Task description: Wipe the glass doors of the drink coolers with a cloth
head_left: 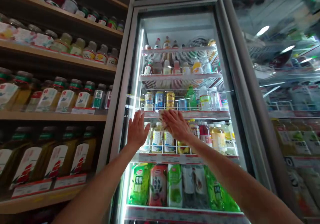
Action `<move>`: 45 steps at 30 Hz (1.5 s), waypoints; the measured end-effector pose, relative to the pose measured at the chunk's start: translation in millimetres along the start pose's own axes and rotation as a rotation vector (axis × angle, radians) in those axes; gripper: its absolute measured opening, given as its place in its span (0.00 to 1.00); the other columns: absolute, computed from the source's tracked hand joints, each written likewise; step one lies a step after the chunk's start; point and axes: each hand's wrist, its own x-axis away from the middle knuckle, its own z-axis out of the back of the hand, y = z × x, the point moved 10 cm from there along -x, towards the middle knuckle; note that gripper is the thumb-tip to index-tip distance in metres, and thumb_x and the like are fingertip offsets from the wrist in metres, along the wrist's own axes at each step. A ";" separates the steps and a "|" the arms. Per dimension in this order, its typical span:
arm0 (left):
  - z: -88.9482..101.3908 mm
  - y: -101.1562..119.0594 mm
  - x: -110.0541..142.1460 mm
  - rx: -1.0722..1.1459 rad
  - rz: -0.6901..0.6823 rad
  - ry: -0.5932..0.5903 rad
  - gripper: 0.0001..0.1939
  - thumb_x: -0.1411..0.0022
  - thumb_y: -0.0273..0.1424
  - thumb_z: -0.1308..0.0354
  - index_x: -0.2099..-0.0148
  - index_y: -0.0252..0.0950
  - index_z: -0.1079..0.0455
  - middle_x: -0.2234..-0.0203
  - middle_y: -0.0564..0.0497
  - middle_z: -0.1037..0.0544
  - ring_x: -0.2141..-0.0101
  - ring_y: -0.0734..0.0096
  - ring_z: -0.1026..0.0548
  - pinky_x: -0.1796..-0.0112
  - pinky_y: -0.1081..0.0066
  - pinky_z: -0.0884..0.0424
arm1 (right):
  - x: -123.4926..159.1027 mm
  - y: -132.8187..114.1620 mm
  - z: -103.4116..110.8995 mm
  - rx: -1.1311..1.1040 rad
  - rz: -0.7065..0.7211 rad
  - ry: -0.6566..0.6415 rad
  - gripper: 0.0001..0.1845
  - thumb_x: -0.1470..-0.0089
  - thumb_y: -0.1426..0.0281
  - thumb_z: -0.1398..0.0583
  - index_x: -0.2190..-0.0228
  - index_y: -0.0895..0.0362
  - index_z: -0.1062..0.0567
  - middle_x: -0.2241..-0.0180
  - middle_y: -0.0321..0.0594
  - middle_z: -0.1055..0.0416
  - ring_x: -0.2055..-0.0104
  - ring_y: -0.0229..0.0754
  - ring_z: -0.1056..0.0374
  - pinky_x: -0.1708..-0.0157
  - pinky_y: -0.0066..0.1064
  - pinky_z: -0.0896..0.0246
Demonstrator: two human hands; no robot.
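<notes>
Both my arms reach up to the glass door (180,22) of a drinks fridge. My left hand (137,130) is against the glass near the door's left edge, open, with its fingers pointing up and the thumb apart. Further right, my right hand (177,124) presses a small pale cloth (162,114) to the glass; most of the cloth is hidden under the palm and fingers. Behind the glass, cans (159,101) and bottles (157,138) stand on wire shelves around the height of my hands.
Wooden shelves (75,116) with several rows of bottles stand close on the left. A second fridge door (282,81) with reflections lies to the right, past the metal door frame (246,94). Large drink bottles (140,184) fill a lower fridge shelf.
</notes>
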 end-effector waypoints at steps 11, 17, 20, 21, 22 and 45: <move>-37.3 30.1 12.2 0.091 0.004 0.059 0.30 0.36 0.41 0.58 0.35 0.33 0.55 0.37 0.37 0.50 0.37 0.54 0.56 0.42 0.45 0.55 | 76.5 113.9 41.0 0.166 -0.463 0.219 0.30 0.42 0.64 0.54 0.39 0.54 0.50 0.37 0.44 0.52 0.36 0.55 0.57 0.42 0.55 0.56; -41.6 27.2 14.0 0.069 0.023 0.048 0.31 0.35 0.43 0.62 0.36 0.32 0.53 0.37 0.38 0.50 0.36 0.57 0.56 0.41 0.50 0.58 | 87.2 120.1 41.0 0.085 -0.418 0.086 0.30 0.42 0.68 0.53 0.39 0.51 0.51 0.37 0.38 0.53 0.35 0.50 0.60 0.40 0.54 0.63; -42.8 29.1 13.9 0.056 0.015 0.039 0.32 0.35 0.43 0.63 0.36 0.29 0.53 0.37 0.37 0.51 0.36 0.56 0.57 0.41 0.49 0.59 | 118.5 192.0 65.5 0.132 -0.832 0.231 0.31 0.42 0.67 0.54 0.39 0.58 0.52 0.36 0.47 0.55 0.35 0.55 0.61 0.42 0.59 0.62; -43.1 29.6 13.4 0.054 0.015 0.035 0.32 0.35 0.43 0.63 0.36 0.29 0.53 0.37 0.37 0.52 0.36 0.55 0.57 0.41 0.49 0.59 | 119.3 192.9 64.5 0.137 -0.862 0.234 0.32 0.42 0.67 0.54 0.38 0.60 0.53 0.36 0.48 0.56 0.35 0.55 0.62 0.42 0.58 0.62; -43.2 29.9 12.7 0.054 0.019 0.028 0.32 0.35 0.43 0.63 0.36 0.29 0.53 0.37 0.37 0.52 0.36 0.55 0.57 0.41 0.48 0.60 | 113.1 180.6 58.3 0.131 -0.815 0.206 0.32 0.42 0.67 0.54 0.38 0.60 0.54 0.36 0.47 0.57 0.35 0.54 0.63 0.41 0.56 0.62; -21.3 13.1 68.1 -0.103 -0.039 -0.190 0.28 0.36 0.38 0.61 0.37 0.33 0.50 0.37 0.41 0.49 0.38 0.57 0.49 0.42 0.47 0.54 | 82.8 -5.4 1.0 -0.054 -0.033 -0.092 0.32 0.42 0.66 0.52 0.38 0.51 0.54 0.36 0.37 0.53 0.34 0.45 0.63 0.37 0.50 0.67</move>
